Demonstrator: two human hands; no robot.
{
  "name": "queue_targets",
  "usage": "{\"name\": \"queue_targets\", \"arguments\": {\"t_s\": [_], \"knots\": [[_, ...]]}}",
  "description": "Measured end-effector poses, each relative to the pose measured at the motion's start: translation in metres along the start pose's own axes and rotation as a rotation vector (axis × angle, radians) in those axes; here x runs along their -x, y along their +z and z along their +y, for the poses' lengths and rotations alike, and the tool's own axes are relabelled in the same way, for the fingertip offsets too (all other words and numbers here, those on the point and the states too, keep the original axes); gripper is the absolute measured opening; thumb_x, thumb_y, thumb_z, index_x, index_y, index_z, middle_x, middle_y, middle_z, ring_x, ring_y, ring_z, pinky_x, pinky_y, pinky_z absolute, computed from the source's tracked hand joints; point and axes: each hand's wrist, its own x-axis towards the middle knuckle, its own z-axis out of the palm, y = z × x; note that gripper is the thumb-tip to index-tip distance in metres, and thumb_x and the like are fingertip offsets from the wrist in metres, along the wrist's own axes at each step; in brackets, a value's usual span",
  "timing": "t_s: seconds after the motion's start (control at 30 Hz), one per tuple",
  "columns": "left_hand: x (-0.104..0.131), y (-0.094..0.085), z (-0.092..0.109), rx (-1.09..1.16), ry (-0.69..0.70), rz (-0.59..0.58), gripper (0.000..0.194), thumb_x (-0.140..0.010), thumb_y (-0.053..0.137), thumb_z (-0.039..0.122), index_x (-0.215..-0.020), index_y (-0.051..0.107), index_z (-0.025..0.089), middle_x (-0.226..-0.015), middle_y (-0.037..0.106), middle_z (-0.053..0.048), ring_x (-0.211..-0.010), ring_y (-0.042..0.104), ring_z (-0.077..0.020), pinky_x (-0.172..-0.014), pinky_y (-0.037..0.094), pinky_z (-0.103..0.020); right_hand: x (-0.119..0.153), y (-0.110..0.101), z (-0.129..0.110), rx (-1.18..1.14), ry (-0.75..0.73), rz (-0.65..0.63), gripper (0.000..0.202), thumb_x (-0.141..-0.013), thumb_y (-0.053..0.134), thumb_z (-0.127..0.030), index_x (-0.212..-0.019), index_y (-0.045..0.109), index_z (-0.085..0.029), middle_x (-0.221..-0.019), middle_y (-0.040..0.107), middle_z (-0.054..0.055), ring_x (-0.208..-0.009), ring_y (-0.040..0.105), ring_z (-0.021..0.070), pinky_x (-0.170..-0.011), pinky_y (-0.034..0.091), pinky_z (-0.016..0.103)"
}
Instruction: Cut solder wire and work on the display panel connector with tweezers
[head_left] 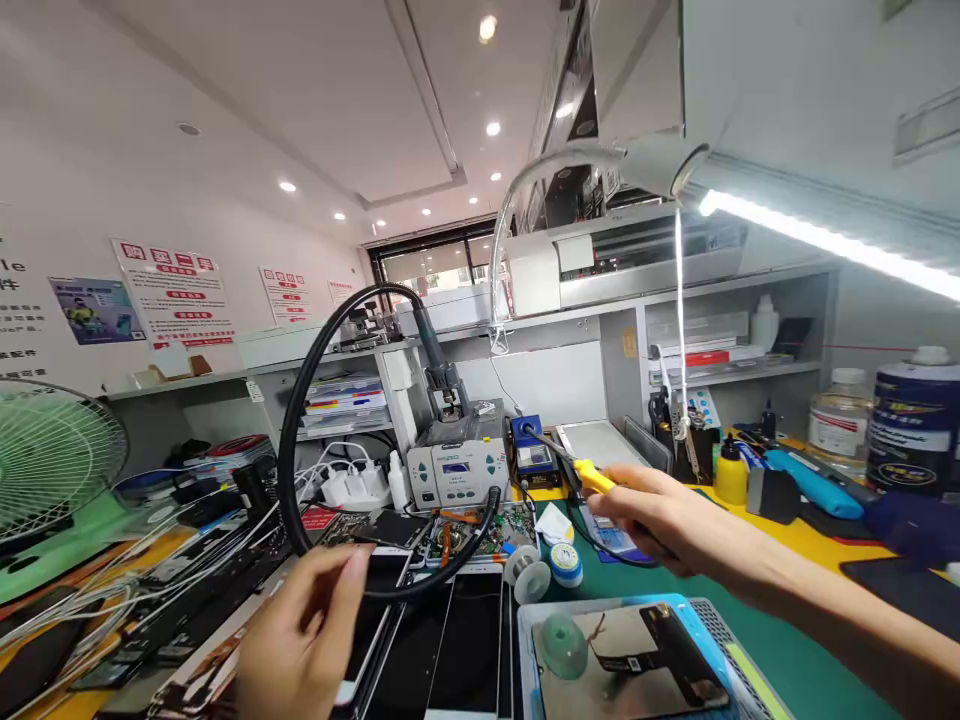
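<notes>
My right hand (652,510) is closed around a soldering iron with a yellow grip (594,476). The iron points left, toward a small blue soldering station (531,450). In the lower left, my left hand (304,630) has its fingers curled, thumb and forefinger together; whether something small sits between them I cannot make out. It is beside a thick black hose (289,440) that loops up from the grey rework station (457,465). In front lies a phone screen assembly (660,640) on a blue-rimmed tray, with a round greenish translucent piece (562,645) on it.
A solder spool (527,574) and a blue-and-white tin (566,566) stand behind the tray. Several phones (469,640) and circuit boards (487,533) crowd the middle. A green fan (52,460) is at left. Yellow bottle (730,474) and large can (911,430) stand right.
</notes>
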Motion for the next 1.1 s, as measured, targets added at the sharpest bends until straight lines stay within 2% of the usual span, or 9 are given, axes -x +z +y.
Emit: {"name": "queue_targets", "arguments": {"t_s": [0.07,0.13,0.2,0.3,0.43,0.47,0.67,0.87,1.1], "knots": [[-0.02,0.032,0.009,-0.022,0.132,-0.068,0.024,-0.089,0.063,0.047,-0.091,0.063,0.023,-0.084,0.066,0.0,-0.076,0.061,-0.0173,-0.072,0.048,-0.029,-0.012,0.002,-0.018,0.172,-0.058,0.056,0.022,-0.084,0.071,-0.036,-0.079,0.058,-0.02,-0.058,0.046,-0.009,-0.049,0.04,0.0089,-0.044,0.027,0.022],[-0.033,0.057,0.012,-0.04,0.232,-0.148,0.022,-0.093,0.059,0.042,-0.089,0.063,0.02,-0.076,0.062,0.001,-0.068,0.058,-0.0144,-0.067,0.047,-0.029,-0.03,0.004,-0.035,0.308,-0.086,0.077,0.022,-0.093,0.066,-0.039,-0.092,0.064,-0.017,-0.076,0.06,-0.004,-0.057,0.054,0.011,-0.051,0.045,0.024],[-0.039,0.074,0.012,-0.054,0.307,-0.178,0.025,-0.097,0.056,0.041,-0.089,0.061,0.018,-0.075,0.06,0.003,-0.065,0.056,-0.012,-0.067,0.049,-0.029,-0.052,0.009,-0.05,0.41,-0.056,0.061,0.024,-0.097,0.063,-0.038,-0.106,0.065,-0.016,-0.095,0.069,0.002,-0.071,0.066,0.0152,-0.062,0.057,0.031],[-0.038,0.086,0.005,-0.084,0.367,-0.15,0.025,-0.099,0.055,0.039,-0.088,0.061,0.017,-0.08,0.061,0.002,-0.069,0.058,-0.0119,-0.069,0.051,-0.03,-0.089,0.024,-0.07,0.523,-0.006,0.061,0.029,-0.097,0.063,-0.035,-0.12,0.063,-0.017,-0.116,0.069,0.008,-0.092,0.07,0.022,-0.077,0.06,0.041],[-0.034,0.086,-0.014,-0.142,0.42,-0.107,0.023,-0.099,0.055,0.038,-0.089,0.061,0.017,-0.082,0.061,0.001,-0.072,0.059,-0.0123,-0.071,0.052,-0.03,-0.136,0.053,-0.09,0.644,0.048,0.091,0.032,-0.096,0.065,-0.032,-0.124,0.062,-0.017,-0.125,0.066,0.01,-0.103,0.068,0.026,-0.085,0.059,0.046],[-0.034,0.084,-0.019,-0.158,0.434,-0.099,0.023,-0.098,0.056,0.037,-0.09,0.061,0.017,-0.082,0.061,0.001,-0.072,0.059,-0.0126,-0.071,0.052,-0.03,-0.147,0.06,-0.093,0.671,0.057,0.108,0.034,-0.095,0.067,-0.032,-0.123,0.063,-0.014,-0.125,0.066,0.011,-0.104,0.068,0.0276,-0.086,0.058,0.045],[-0.038,0.07,-0.041,-0.201,0.455,-0.012,0.022,-0.098,0.057,0.037,-0.089,0.061,0.018,-0.081,0.062,0.001,-0.071,0.059,-0.0123,-0.07,0.052,-0.03,-0.193,0.088,-0.099,0.797,0.09,0.207,0.033,-0.096,0.066,-0.032,-0.124,0.062,-0.016,-0.127,0.065,0.011,-0.105,0.067,0.0269,-0.087,0.058,0.046],[-0.037,0.076,-0.045,-0.125,0.475,0.042,0.024,-0.097,0.058,0.038,-0.088,0.061,0.016,-0.077,0.06,0.002,-0.066,0.058,-0.0109,-0.064,0.051,-0.027,-0.224,0.106,-0.101,0.883,0.164,0.207,0.032,-0.097,0.064,-0.032,-0.125,0.062,-0.018,-0.126,0.066,0.01,-0.103,0.068,0.0253,-0.086,0.059,0.046],[-0.036,0.077,-0.043,-0.086,0.495,0.034,0.023,-0.098,0.057,0.037,-0.088,0.061,0.016,-0.077,0.059,0.003,-0.065,0.057,-0.0103,-0.062,0.05,-0.026,-0.238,0.112,-0.098,0.919,0.162,0.147,0.031,-0.097,0.064,-0.032,-0.125,0.062,-0.019,-0.128,0.065,0.01,-0.104,0.068,0.0253,-0.086,0.058,0.046]]}}
